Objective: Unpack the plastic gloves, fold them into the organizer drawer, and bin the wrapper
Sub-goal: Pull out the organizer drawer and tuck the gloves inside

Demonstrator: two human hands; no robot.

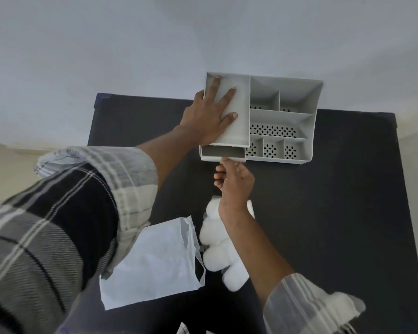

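A grey plastic organizer (pixel 309 116) with several compartments stands at the far side of a dark table (pixel 336 213). My left hand (pixel 210 112) lies flat, fingers spread, on the organizer's left top panel. Below it the small drawer (pixel 223 154) is pulled out a little; my right hand (pixel 235 182) pinches its front edge. A bundle of white plastic gloves (pixel 217 249) lies on the table under my right forearm. The torn white wrapper (pixel 155 263) lies flat to the left of the gloves.
The table stands against a pale wall (pixel 203 32). Its right half is bare dark surface. My plaid sleeves (pixel 58 225) cover the lower left of the view. No bin is in view.
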